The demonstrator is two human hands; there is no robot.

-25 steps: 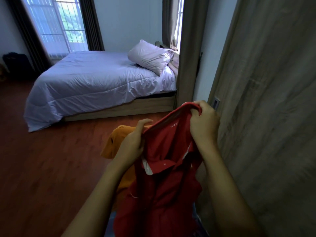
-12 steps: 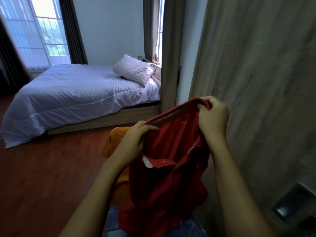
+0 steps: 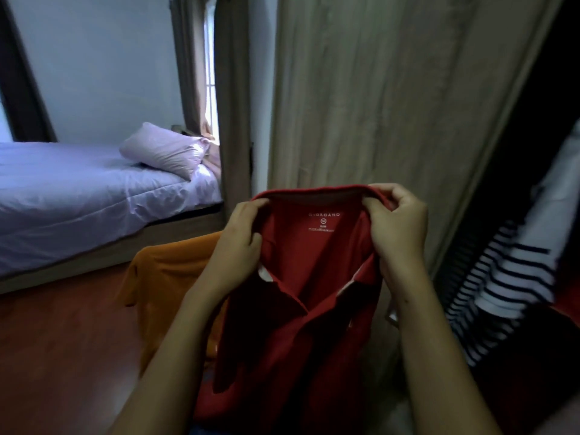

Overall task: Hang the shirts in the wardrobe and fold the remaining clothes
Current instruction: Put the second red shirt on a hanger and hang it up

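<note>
We hold a red collared polo shirt (image 3: 301, 324) up in front of the pale wood-grain wardrobe door (image 3: 376, 105), where it covers the door's lower part. Our left hand (image 3: 238, 243) grips the left side of the shirt's neck, fingers curled round the collar fabric. Our right hand (image 3: 397, 227) pinches the right end of the collar, thumb and fingers closed on the fold. The collar band is stretched level between the two hands. The neck opening faces us, with white printed lettering inside it. The shirt's body hangs loose between our forearms.

Left of the door, low down and partly behind the red shirt, an orange garment (image 3: 169, 277) is draped over something we cannot make out. Right of the door, in the dark wardrobe opening, hangs a white garment with dark stripes (image 3: 502, 293). Just left of the door is a brown curtain (image 3: 232, 89). Beyond that stands a bed with a lavender cover (image 3: 94, 196), a pale pillow (image 3: 163, 152) at its end nearest the door. A reddish-brown wooden floor (image 3: 62, 340) spreads left of the door.
</note>
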